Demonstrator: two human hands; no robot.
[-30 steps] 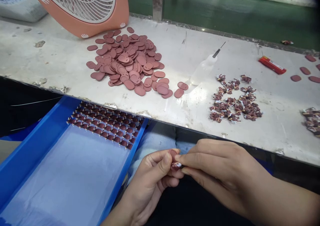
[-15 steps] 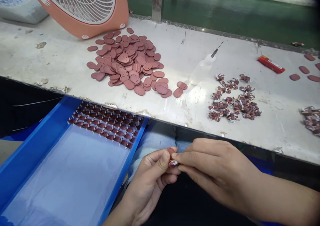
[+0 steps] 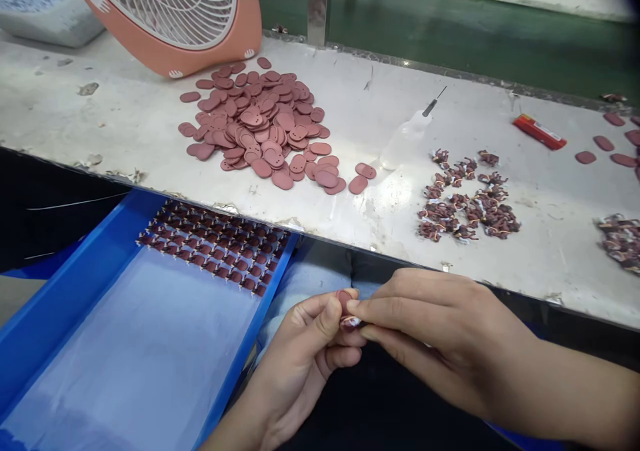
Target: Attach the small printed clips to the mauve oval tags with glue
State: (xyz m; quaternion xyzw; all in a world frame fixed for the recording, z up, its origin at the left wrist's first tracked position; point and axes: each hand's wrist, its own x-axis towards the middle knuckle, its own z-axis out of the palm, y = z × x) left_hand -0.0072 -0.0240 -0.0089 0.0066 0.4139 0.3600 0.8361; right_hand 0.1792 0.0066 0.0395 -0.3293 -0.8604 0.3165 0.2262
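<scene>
Between the thumb and fingers of my left hand (image 3: 300,348) is a small reddish-brown oval base (image 3: 344,298), standing nearly upright. My right hand (image 3: 445,334) pinches a tiny brown figurine with white parts (image 3: 351,322) against the lower part of that base; fingertips hide much of both pieces. Both hands meet just below the worktable's front edge. On the white worktable (image 3: 345,231) lie a heap of similar oval bases (image 3: 260,124) and a loose cluster of brown figurines (image 3: 465,204).
A blue tray (image 3: 135,344) at lower left holds rows of bases with figurines at its far end. A clear bottle with a needle tip (image 3: 405,138) lies near a red packet (image 3: 540,131). An orange fan (image 3: 170,58) stands behind. More figurines (image 3: 620,241) sit far right.
The camera view has shifted slightly. Both hands keep the same hold at the same spot, with slightly more of the figurine's white part showing.
</scene>
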